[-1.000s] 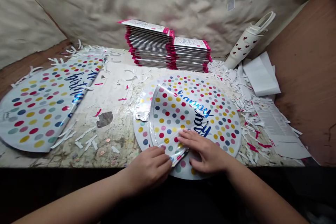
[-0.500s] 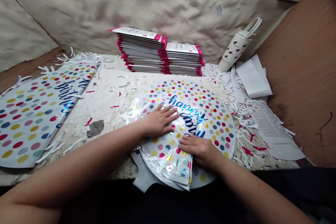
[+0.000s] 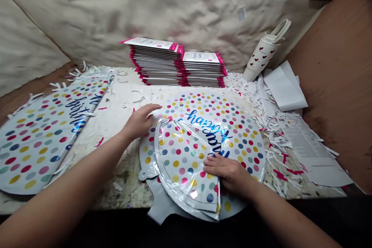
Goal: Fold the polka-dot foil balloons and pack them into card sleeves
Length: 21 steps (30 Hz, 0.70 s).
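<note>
A round silver foil balloon [image 3: 232, 135] with coloured dots and blue "happy" script lies on the table, one side folded over itself into a shiny wedge [image 3: 181, 162]. My right hand [image 3: 228, 171] presses on the lower edge of that fold, fingers closed over it. My left hand [image 3: 140, 122] is raised just beyond the balloon's upper left rim, fingers apart, holding nothing. A foil tab [image 3: 148, 172] sticks out at the lower left, and a grey foil neck [image 3: 161, 205] hangs past the table edge.
A second dotted foil balloon [image 3: 37, 143] lies at the left. Two stacks of packaged balloons [image 3: 155, 62] with pink edges stand at the back. White paper shreds [image 3: 270, 131], paper sheets [image 3: 285, 85] and a heart-printed white cup [image 3: 260, 60] sit at the right.
My left hand has lifted off the folded wedge and moved up and left past the balloon's rim. My right hand stays on the fold, and the wedge now lies more fully exposed.
</note>
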{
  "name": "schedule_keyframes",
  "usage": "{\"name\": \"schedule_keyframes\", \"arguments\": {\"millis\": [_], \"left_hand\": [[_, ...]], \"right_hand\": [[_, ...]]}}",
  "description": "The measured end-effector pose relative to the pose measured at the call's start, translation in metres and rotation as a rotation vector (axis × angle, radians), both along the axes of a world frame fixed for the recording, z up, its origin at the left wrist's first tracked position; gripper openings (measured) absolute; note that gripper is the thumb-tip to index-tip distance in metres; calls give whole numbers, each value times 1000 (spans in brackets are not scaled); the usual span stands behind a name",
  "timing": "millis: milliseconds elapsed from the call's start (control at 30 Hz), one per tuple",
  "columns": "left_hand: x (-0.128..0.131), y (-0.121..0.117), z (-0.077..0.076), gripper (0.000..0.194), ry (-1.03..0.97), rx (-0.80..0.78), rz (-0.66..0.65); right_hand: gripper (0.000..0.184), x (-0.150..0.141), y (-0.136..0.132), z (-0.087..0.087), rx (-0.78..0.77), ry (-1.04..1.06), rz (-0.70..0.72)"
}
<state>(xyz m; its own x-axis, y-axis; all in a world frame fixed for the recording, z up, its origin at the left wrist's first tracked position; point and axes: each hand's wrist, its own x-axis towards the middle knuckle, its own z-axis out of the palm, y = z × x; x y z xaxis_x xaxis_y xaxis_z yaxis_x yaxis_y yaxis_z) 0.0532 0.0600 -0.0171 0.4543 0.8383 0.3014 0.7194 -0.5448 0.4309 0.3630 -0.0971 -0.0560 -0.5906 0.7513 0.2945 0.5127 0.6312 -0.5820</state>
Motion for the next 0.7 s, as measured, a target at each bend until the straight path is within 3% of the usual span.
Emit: {"name": "schedule_keyframes", "arguments": {"millis": [33, 100, 267, 400, 533, 600, 633, 700], "left_hand": [[-12, 7, -1, 38, -17, -42, 45], [-21, 17, -3, 37, -6, -117, 16], [3, 19, -12, 31, 73, -149, -105], [-4, 24, -7, 21, 127, -73, 36], [-10, 24, 5, 30, 124, 91, 252], [13, 11, 6, 35, 139, 161, 132], [31, 2, 5, 36, 169, 167, -31], [74, -22, -1, 39, 271, 100, -513]], "right_hand": [[34, 0, 0, 0, -2, 2, 3], [34, -1, 0, -1, 2, 4, 8], [35, -2, 0, 1, 31, 1, 1], [35, -3, -1, 2, 43, 18, -15], [33, -2, 3, 2, 10, 44, -9], [31, -2, 6, 2, -18, 52, 6], [30, -1, 8, 3, -32, 54, 20], [31, 2, 9, 4, -64, 49, 49]]}}
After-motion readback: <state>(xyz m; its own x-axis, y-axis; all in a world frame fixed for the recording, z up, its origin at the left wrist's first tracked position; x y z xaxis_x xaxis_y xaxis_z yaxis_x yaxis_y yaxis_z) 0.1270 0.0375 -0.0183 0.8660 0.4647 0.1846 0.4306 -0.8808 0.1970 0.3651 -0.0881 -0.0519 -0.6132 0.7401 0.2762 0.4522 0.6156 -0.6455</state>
